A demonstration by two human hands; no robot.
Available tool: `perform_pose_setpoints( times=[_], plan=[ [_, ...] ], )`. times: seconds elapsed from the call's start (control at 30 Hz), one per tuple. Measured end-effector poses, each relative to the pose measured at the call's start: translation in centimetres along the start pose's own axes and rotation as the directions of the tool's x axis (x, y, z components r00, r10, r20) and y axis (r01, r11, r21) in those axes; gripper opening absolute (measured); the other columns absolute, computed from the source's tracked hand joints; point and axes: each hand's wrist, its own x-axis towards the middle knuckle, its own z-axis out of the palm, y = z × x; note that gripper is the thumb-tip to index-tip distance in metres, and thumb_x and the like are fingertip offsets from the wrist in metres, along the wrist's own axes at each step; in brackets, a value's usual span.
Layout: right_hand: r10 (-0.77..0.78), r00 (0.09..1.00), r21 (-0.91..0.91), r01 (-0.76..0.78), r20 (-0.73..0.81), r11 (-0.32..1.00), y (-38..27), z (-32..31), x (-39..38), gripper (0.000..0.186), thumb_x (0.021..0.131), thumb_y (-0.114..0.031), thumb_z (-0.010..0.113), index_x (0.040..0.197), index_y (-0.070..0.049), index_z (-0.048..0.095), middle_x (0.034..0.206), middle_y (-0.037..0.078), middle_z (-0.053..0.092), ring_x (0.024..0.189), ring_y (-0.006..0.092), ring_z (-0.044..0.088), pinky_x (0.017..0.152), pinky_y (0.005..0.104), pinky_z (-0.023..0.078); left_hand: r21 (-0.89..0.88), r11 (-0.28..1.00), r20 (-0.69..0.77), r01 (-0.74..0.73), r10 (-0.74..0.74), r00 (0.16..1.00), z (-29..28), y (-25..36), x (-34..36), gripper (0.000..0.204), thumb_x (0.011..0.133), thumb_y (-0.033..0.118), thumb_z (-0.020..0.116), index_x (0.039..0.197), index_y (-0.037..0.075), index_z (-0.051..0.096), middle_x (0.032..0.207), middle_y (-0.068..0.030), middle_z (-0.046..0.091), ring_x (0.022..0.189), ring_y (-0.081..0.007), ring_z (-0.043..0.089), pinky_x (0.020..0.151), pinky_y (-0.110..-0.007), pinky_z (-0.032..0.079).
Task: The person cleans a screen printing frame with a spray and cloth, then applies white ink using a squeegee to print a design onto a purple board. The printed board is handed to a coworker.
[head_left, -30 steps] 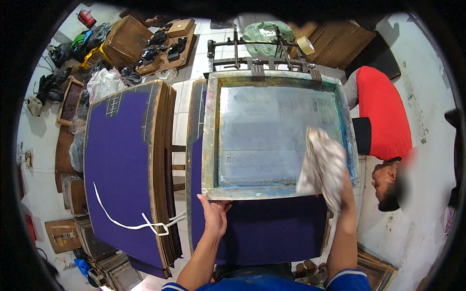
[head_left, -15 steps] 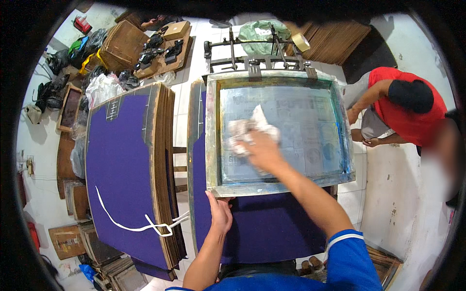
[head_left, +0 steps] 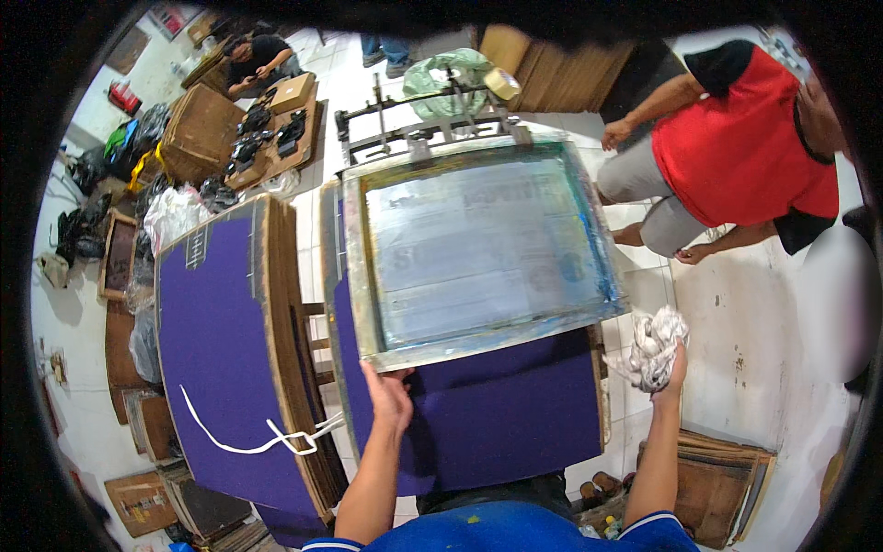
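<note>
The left hand (head_left: 392,407) pinches the screen frame (head_left: 497,341) at its near-left corner, apparently to prop it above the purple board (head_left: 515,423); to the right, the right hand (head_left: 671,379) clutches a bunched cloth (head_left: 657,345), fingers mostly hidden.

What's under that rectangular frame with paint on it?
A flat, dark purple board shows past the near and left edges of the paint-stained rectangular frame. The frame covers the rest, so I can't see what's under its middle.

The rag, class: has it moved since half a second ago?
Yes, rightward: the rag, in the right hand, has gone from over the purple board under the frame to past that board's right edge.
</note>
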Motion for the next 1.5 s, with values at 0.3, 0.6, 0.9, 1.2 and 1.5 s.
perform_pose_setpoints(
  times=[0.3, 0.6, 0.9, 1.2, 1.5],
  plan=[
    [0.295, 0.955, 0.4, -0.258, -0.032, 0.88, 7.4, -13.9, 12.1, 0.047, 0.102, -0.042, 0.058, 0.138, -0.011, 0.062, 0.135, 0.006, 0.068, 0.124, 0.0276, 0.064, 0.109, 0.0451, 0.051, 0.055, 0.998, 0.071, 0.044, -0.047, 0.996, -2.0, 0.7, 0.4, 0.089, 0.097, 0.086, 0.031, 0.149, 0.017, 0.054, 0.134, -0.0076, 0.068, 0.109, -0.0243, 0.059, 0.091, -0.037, 0.034],
    [0.33, 0.915, 0.1, -0.316, -0.232, 0.944, 14.0, -20.4, 22.6, 0.05, 0.098, -0.027, 0.071, 0.14, -0.005, 0.058, 0.129, 0.009, 0.067, 0.117, 0.0225, 0.065, 0.099, 0.0393, 0.054, 0.02, 0.999, -0.117, -0.033, 0.035, 0.992, 0.5, 1.5, -0.2, 0.073, 0.1, 0.071, 0.051, 0.138, 0.01, 0.06, 0.119, -0.0073, 0.073, 0.084, -0.0204, 0.072, 0.053, -0.027, 0.059],
    [0.192, 0.954, -0.28, -0.253, -0.228, 0.926, 23.9, -8.9, 29.6, 0.056, 0.098, -0.032, 0.069, 0.139, 0.003, 0.053, 0.127, 0.019, 0.067, 0.111, 0.0292, 0.067, 0.089, 0.0401, 0.056, 0.085, 0.996, -0.174, -0.038, 0.052, 0.983, 2.0, 1.5, -0.7, 0.068, 0.099, 0.073, 0.051, 0.131, 0.015, 0.064, 0.105, -0.0008, 0.074, 0.076, -0.0145, 0.068, 0.059, -0.028, 0.054],
    [-0.017, 0.999, -0.569, 0.033, 0.034, 0.822, 30.6, 11.2, 31.8, 0.059, 0.099, -0.042, 0.063, 0.138, 0.002, 0.056, 0.131, 0.03, 0.064, 0.119, 0.0456, 0.062, 0.101, 0.0554, 0.05, 0.021, 0.997, -0.26, -0.075, 0.078, 0.962, 4.3, 0.9, -1.4, 0.068, 0.101, 0.073, 0.048, 0.13, 0.014, 0.063, 0.102, -0.0013, 0.073, 0.076, -0.0149, 0.068, 0.058, -0.026, 0.052],
    [0.523, 0.77, -0.024, -0.554, 0.364, 0.832, 23.2, 6.5, 19.7, 0.056, 0.096, -0.043, 0.069, 0.133, -0.001, 0.062, 0.126, 0.02, 0.069, 0.116, 0.0389, 0.066, 0.101, 0.0516, 0.053, 0.103, 0.989, -0.147, -0.107, 0.121, 0.982, 1.2, 0.4, -0.9, 0.087, 0.104, 0.076, 0.031, 0.157, 0.008, 0.041, 0.152, -0.0077, 0.055, 0.136, -0.0257, 0.05, 0.116, -0.042, 0.033]
  ],
)
